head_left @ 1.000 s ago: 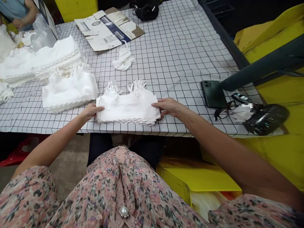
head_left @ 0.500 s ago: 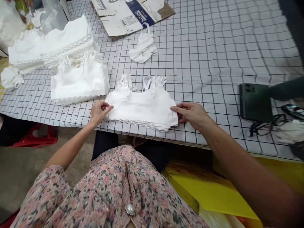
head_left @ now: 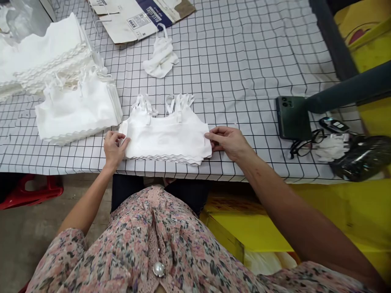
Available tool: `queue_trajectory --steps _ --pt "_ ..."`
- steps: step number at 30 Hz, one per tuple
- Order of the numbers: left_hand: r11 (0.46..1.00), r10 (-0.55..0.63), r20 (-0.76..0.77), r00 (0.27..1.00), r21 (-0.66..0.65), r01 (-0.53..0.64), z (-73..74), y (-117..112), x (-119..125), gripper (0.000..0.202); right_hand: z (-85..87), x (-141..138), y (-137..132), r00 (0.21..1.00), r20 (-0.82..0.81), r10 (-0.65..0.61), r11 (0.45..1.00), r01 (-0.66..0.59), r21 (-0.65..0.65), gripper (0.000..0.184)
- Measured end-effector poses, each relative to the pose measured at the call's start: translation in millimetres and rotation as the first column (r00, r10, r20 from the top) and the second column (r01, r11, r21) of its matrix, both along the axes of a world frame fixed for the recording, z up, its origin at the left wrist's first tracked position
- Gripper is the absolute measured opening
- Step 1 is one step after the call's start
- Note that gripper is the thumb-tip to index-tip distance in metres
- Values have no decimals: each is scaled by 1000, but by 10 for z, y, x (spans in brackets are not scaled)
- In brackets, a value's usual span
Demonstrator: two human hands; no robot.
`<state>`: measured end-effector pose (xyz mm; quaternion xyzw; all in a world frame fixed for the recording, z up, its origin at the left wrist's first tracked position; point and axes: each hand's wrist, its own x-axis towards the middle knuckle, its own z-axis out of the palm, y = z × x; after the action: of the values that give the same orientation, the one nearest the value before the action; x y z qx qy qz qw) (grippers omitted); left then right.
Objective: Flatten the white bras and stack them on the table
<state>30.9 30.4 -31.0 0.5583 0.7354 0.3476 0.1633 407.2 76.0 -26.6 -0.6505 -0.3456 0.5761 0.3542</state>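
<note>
A stack of white strappy bra tops (head_left: pixel 166 138) lies flat near the table's front edge, straps pointing away from me and wavy hems toward me. My left hand (head_left: pixel 114 149) pinches the stack's left edge between thumb and fingers. At the opposite edge, my right hand (head_left: pixel 227 141) grips the side of the stack, thumb on top and fingertips partly hidden. Left of these lies another stack of white tops (head_left: pixel 79 108). One crumpled white top (head_left: pixel 161 57) rests alone farther back.
Larger piles of white garments (head_left: pixel 51 49) fill the back left. A flattened cardboard box (head_left: pixel 134 20) lies at the back. On the right are a green phone (head_left: pixel 293 118), eyeglasses (head_left: pixel 305 147) and a dark pole (head_left: pixel 351 87). A red stool (head_left: pixel 33 189) stands below left.
The camera view has swung to the right, so things on the table appear farther left. Both hands still hold the stack's sides, which looks little changed.
</note>
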Motion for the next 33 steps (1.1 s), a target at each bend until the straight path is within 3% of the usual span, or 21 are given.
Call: queue_trajectory --steps 3,9,16,19,21,25,28,33 --pt "998 -1 49 999 63 -2 11 -11 -11 13 -30 33 -23 999 -33 -16 999 17 42 29" --pt "999 25 341 940 -33 -15 -89 42 -100 24 -83 50 -34 996 61 62 998 -63 22 37" --pt "1000 -23 361 932 27 14 -193 36 -103 44 6 10 -77 997 47 62 991 -67 118 67" --pt "993 -15 263 965 115 -16 -187 10 -85 36 14 27 -94 997 64 31 990 -39 134 74" --pt "988 -14 97 995 153 -1 -181 -2 -70 27 1 33 -101 996 80 29 992 -38 120 75" --pt "999 -43 -223 974 17 48 -166 -1 -28 30 -8 30 -101 996 79 28 994 -36 98 68" --pt "998 -31 -287 957 -55 16 -143 5 12 30 11 61 -88 993 110 37 997 -44 57 52" --pt "998 -7 -283 959 -66 -12 -120 24 44 33 -22 198 -67 988 123 89 996 -88 -12 34"
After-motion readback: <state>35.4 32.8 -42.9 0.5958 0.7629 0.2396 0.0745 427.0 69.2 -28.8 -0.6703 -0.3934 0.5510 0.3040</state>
